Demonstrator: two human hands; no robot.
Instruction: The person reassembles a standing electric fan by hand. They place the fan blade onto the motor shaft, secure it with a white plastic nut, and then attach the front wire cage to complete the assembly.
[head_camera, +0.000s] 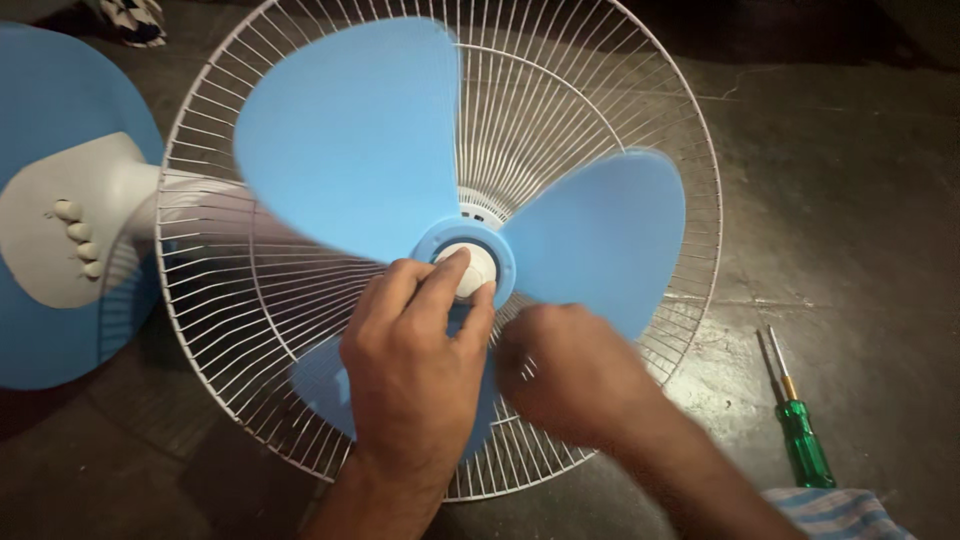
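The white hub cap (470, 268) sits at the centre of the blue fan blade (350, 130), a little below the middle of the view. The left hand (415, 370) comes up from 6 o'clock and pinches this cap, thumb and forefinger closed around its rim, the other fingers curled beside them. The right hand (570, 370) lies just beside it at 4 o'clock, on the lower blade; it is blurred, so whether its fingers are apart or closed I cannot tell.

The blade has 3 lobes: 1 toward 11 o'clock, 1 toward 3 o'clock, 1 toward 7 o'clock and partly hidden under the hands. Behind the blade lies the white wire guard (620, 80), a round grille resting flat on the dark floor (850, 200). At 9 o'clock the fan's grey neck with a row of push buttons (75, 240) joins a blue round base (50, 80). At 4 o'clock, well apart from the guard, a green-handled screwdriver (805, 440) lies on the floor.
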